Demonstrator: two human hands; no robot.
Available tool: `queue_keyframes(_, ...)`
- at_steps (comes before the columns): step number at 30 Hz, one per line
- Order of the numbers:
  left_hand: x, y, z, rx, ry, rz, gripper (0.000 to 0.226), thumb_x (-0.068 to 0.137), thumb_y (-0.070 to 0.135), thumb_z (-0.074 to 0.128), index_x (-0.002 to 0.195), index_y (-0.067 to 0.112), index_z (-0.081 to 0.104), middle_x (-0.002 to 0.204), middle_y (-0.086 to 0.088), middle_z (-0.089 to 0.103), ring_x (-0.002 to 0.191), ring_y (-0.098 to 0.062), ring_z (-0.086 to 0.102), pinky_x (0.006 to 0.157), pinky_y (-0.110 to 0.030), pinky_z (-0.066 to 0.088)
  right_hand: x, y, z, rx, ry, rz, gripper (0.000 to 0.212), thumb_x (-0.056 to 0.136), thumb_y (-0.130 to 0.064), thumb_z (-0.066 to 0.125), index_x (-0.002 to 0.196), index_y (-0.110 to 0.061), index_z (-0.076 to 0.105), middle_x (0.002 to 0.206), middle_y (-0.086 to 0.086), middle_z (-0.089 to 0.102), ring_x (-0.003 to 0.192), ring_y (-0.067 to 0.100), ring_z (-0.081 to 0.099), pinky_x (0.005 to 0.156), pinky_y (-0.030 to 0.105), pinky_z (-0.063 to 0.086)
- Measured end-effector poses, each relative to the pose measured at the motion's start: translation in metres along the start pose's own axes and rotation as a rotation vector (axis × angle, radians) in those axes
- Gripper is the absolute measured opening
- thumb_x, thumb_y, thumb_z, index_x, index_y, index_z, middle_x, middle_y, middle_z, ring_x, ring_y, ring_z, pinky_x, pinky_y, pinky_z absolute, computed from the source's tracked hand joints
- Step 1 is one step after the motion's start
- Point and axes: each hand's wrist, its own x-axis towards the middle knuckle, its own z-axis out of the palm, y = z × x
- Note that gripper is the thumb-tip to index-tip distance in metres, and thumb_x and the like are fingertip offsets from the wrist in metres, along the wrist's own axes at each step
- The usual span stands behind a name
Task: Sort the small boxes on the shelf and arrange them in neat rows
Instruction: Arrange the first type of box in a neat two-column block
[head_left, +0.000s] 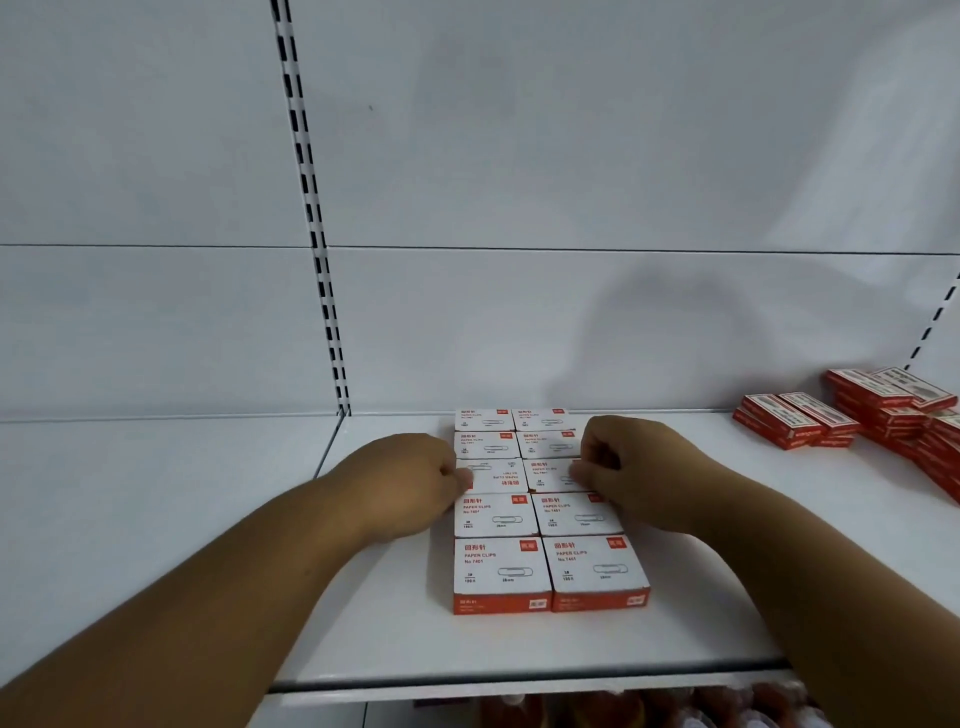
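Paper-clip boxes (548, 514) lie two-wide mid-shelf (701, 613), running front edge to back. Left hand (410, 483) and right hand (631, 470) — each grip pinching a third-row box — are squaring rows; next, probably, the red boxes (872, 415) heaped far right.

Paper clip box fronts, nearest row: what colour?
Red-orange front faces under white printed tops, clearest in the head view.
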Motion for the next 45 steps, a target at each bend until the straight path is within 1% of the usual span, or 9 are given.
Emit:
queue_keyframes(5, -0.007, 0.003, -0.005, 0.027, 0.006, 0.006, 0.037, 0.098, 0.05, 0.041, 0.078, 0.023, 0.056, 0.081, 0.007, 0.063, 0.073, -0.009, 0.057, 0.061, -0.029, 0.044, -0.005, -0.004, -0.007, -0.023, -0.018, -0.018, 0.021, 0.09, -0.045, 0.06, 0.082, -0.026, 0.057, 0.079, -0.011, 0.063, 0.072, 0.009, 0.057, 0.059, 0.022, 0.04)
queue_keyframes(8, -0.025, 0.007, -0.006, 0.04, 0.235, 0.074, 0.028, 0.094, 0.054, 0.045, 0.083, 0.029, 0.049, 0.086, 0.016, 0.056, 0.076, -0.003, 0.051, 0.057, -0.023, 0.035, -0.019, -0.006, -0.015, -0.04, 0.039, -0.166, 0.023, 0.083, -0.057, 0.061, 0.089, -0.034, 0.06, 0.098, -0.018, 0.058, 0.091, 0.005, 0.056, 0.072, 0.02, 0.044)
queue_keyframes(13, -0.067, 0.02, 0.014, -0.134, 0.205, 0.434, 0.058, 0.077, 0.076, 0.042, 0.125, 0.045, 0.048, 0.129, 0.034, 0.039, 0.123, 0.012, 0.03, 0.101, -0.013, 0.027, -0.061, -0.007, -0.014, 0.016, -0.036, -0.387, 0.059, 0.064, -0.079, 0.057, 0.112, -0.044, 0.062, 0.129, -0.031, 0.048, 0.121, -0.012, 0.039, 0.096, 0.005, 0.03)
queue_keyframes(17, -0.076, 0.025, 0.028, -0.121, 0.265, 0.481, 0.056, 0.078, 0.068, 0.052, 0.125, 0.039, 0.057, 0.133, 0.028, 0.047, 0.124, 0.01, 0.033, 0.103, -0.006, 0.02, -0.079, -0.005, -0.003, 0.01, 0.025, -0.444, 0.052, 0.067, -0.066, 0.072, 0.111, -0.038, 0.068, 0.127, -0.027, 0.054, 0.122, -0.011, 0.043, 0.101, 0.008, 0.031)
queue_keyframes(28, -0.075, 0.03, 0.037, -0.103, 0.331, 0.459, 0.04, 0.082, 0.052, 0.062, 0.119, 0.035, 0.063, 0.123, 0.024, 0.056, 0.116, 0.004, 0.044, 0.098, -0.015, 0.036, -0.083, -0.009, 0.005, 0.016, 0.094, -0.424, 0.042, 0.071, -0.051, 0.079, 0.107, -0.032, 0.07, 0.123, -0.022, 0.058, 0.116, -0.01, 0.047, 0.096, 0.005, 0.033)
queue_keyframes(33, -0.073, 0.028, 0.027, -0.199, 0.248, 0.436, 0.042, 0.082, 0.063, 0.054, 0.119, 0.043, 0.053, 0.121, 0.028, 0.05, 0.114, 0.009, 0.042, 0.096, -0.017, 0.038, -0.079, -0.01, 0.002, 0.062, 0.113, -0.424, 0.035, 0.083, -0.052, 0.066, 0.109, -0.029, 0.07, 0.121, -0.018, 0.061, 0.115, -0.007, 0.049, 0.097, 0.009, 0.036)
queue_keyframes(38, -0.036, 0.016, 0.009, -0.118, 0.289, 0.317, 0.033, 0.097, 0.039, 0.048, 0.13, 0.033, 0.051, 0.133, 0.018, 0.049, 0.119, 0.0, 0.042, 0.09, -0.01, 0.03, -0.044, -0.012, -0.002, -0.057, 0.169, -0.325, 0.038, 0.094, -0.044, 0.054, 0.13, -0.033, 0.057, 0.143, -0.016, 0.048, 0.128, 0.0, 0.04, 0.098, 0.005, 0.025)
queue_keyframes(42, 0.01, 0.012, -0.002, -0.066, 0.221, 0.251, 0.041, 0.1, 0.028, 0.046, 0.141, 0.022, 0.046, 0.149, 0.006, 0.042, 0.135, -0.012, 0.038, 0.106, -0.023, 0.028, 0.001, -0.02, -0.006, -0.126, 0.027, -0.193, 0.045, 0.101, -0.037, 0.042, 0.145, -0.027, 0.042, 0.156, -0.011, 0.032, 0.142, 0.011, 0.029, 0.111, 0.023, 0.02)
queue_keyframes(45, 0.029, 0.01, 0.0, -0.067, 0.174, 0.2, 0.041, 0.101, 0.027, 0.044, 0.141, 0.02, 0.047, 0.152, 0.004, 0.039, 0.138, -0.016, 0.036, 0.109, -0.025, 0.027, 0.022, -0.024, -0.003, -0.179, -0.066, -0.116, 0.04, 0.102, -0.03, 0.037, 0.137, -0.017, 0.052, 0.149, 0.0, 0.044, 0.135, 0.021, 0.041, 0.111, 0.033, 0.03)
